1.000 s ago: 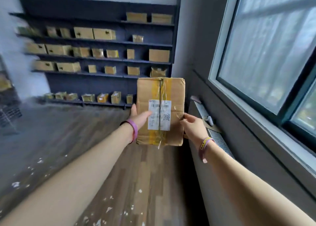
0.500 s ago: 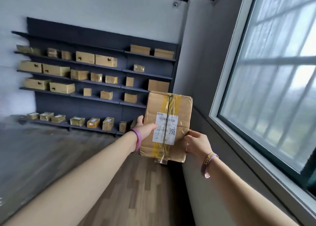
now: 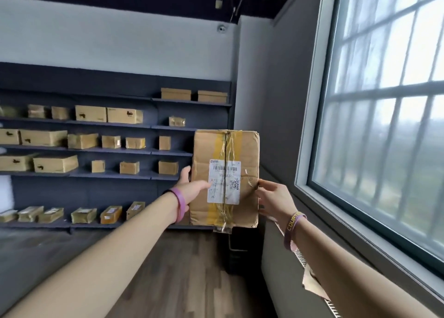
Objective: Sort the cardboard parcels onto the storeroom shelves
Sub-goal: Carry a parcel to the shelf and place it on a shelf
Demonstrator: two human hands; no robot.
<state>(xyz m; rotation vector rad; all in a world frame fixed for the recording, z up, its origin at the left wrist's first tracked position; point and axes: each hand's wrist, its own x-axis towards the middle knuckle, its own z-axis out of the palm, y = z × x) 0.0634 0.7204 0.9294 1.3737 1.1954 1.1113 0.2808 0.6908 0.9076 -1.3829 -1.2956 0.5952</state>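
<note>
I hold a worn cardboard parcel (image 3: 242,149) upright at arm's length, its yellow tape and white shipping label facing me. My left hand (image 3: 193,189) grips its left edge, thumb lying over the label's lower left. My right hand (image 3: 272,200) grips the right edge, fingers curled behind it. Beyond the parcel, dark wall shelves (image 3: 115,150) span the far wall, carrying several cardboard parcels in rows.
A large barred window (image 3: 384,125) fills the right wall above a grey ledge and a radiator (image 3: 276,257). Wood flooring (image 3: 182,276) stretches toward the shelves. Small parcels line the lowest shelf (image 3: 84,215) near the floor.
My view has tilted upward and moved closer to the shelves. The parcel stays in both hands and has straightened from a slight tilt.
</note>
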